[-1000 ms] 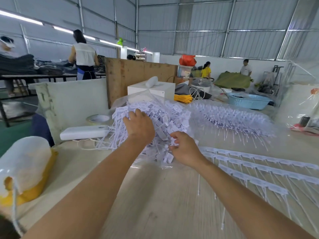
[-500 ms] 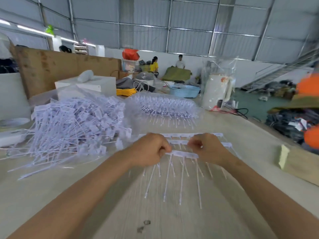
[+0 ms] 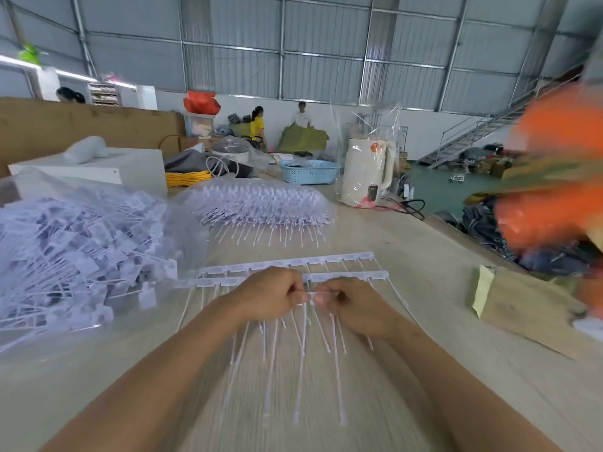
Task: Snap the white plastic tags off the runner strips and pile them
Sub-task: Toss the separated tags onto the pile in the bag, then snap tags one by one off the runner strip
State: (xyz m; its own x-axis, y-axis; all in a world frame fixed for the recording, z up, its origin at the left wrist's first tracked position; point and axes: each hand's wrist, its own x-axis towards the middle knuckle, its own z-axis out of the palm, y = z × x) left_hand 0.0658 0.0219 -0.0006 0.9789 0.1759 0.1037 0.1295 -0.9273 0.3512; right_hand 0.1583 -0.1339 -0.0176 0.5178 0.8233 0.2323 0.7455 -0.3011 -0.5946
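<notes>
1. Left hand (image 3: 270, 293) & right hand (image 3: 350, 305) met mid-table, both grips pinched on one runner strip (image 3: 310, 294), its thin tails hanging toward near edge.
2. Two more strips (image 3: 346, 257) lay just beyond.
3. Snapped-tag pile (image 3: 75, 252) sat by left edge of table (image 3: 424, 272).

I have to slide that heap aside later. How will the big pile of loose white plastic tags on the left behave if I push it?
The pile of loose white plastic tags probably shifts as a tangled mass, since the thin tails cross each other. It looks light, being thin plastic. The clear plastic sheet beneath it may slide on the pale table.
</notes>
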